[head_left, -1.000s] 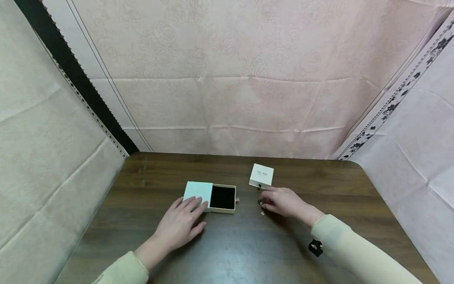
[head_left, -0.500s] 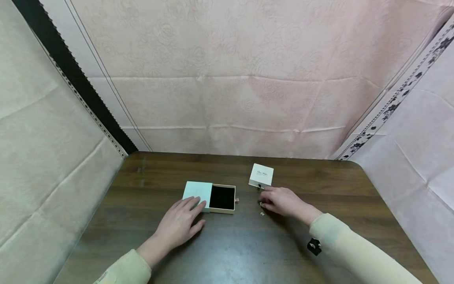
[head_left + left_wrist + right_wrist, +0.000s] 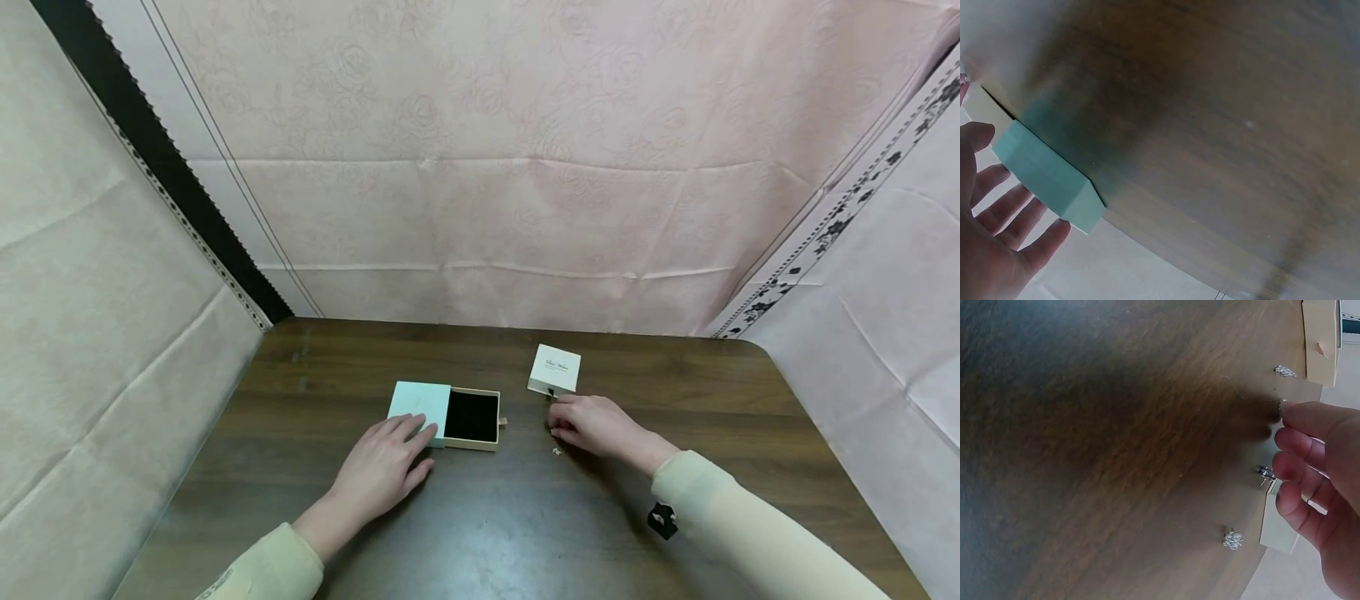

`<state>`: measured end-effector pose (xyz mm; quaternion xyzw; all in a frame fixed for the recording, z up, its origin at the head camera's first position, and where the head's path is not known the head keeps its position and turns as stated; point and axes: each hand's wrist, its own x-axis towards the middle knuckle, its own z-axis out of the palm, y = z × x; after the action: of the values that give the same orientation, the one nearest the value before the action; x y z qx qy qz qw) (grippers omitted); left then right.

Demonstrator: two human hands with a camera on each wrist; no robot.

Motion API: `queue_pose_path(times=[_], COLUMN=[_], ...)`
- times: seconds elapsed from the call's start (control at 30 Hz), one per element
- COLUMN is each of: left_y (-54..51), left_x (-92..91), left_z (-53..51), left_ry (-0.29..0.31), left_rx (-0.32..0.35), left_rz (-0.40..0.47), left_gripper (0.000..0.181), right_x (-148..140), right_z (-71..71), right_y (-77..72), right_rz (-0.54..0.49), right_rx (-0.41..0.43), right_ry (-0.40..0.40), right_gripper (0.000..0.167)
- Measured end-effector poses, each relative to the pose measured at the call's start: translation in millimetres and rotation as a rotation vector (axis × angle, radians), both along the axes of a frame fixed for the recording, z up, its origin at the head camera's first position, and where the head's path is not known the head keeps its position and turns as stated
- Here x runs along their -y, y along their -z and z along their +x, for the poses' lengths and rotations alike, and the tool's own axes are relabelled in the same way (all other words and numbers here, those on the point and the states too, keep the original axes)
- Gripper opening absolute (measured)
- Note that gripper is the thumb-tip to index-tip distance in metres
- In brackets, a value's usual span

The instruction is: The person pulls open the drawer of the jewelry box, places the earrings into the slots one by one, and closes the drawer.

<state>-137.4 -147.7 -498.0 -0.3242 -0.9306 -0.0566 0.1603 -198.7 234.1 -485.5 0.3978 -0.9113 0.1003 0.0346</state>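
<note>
My left hand (image 3: 382, 469) rests with spread fingers on the pale teal sleeve (image 3: 417, 407) of a box. The box's cream tray (image 3: 470, 445), lined in black, sticks out on the right. In the left wrist view, the fingertips touch the teal sleeve (image 3: 1041, 169). My right hand (image 3: 596, 427) is low over the table, in front of a small white box (image 3: 554, 371). Its thumb and forefinger pinch a tiny silvery piece (image 3: 1281, 405), mostly hidden by the fingertips. Beside them lies a sparkling piece (image 3: 1285, 371); another (image 3: 1266, 474) is near the other fingertips.
A flower-shaped silvery piece (image 3: 1232, 539) lies farther off on the wood, near the white box (image 3: 1279, 528). A ribbon tab (image 3: 502, 422) shows at the tray's right end. Pale patterned cloth (image 3: 480, 208) hangs behind the brown table (image 3: 480, 517).
The small piece at my right fingertips is less visible in the head view than before. Both hands have stayed nearly in place, and the boxes look unmoved.
</note>
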Motion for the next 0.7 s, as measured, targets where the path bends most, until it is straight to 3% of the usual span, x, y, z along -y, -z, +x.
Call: queue_pose_path(times=[0.2,0.7], left_y=[1.0,1.9], left_x=[0.1,-1.5], left_z=[-0.1,1.4], left_ry=[-0.001,0.002], left_rx=[-0.001,-0.015], left_rz=[0.007,0.011], left_gripper=[0.046,0.047], right_x=[0.4,3.4], right_z=[0.1,1.1], right_y=[1.3,2.5], right_rz=[-0.018,-0.104], right_rx=[-0.021,-0.018], right_ry=[0.001,0.027], right_gripper=[0.018,0.017])
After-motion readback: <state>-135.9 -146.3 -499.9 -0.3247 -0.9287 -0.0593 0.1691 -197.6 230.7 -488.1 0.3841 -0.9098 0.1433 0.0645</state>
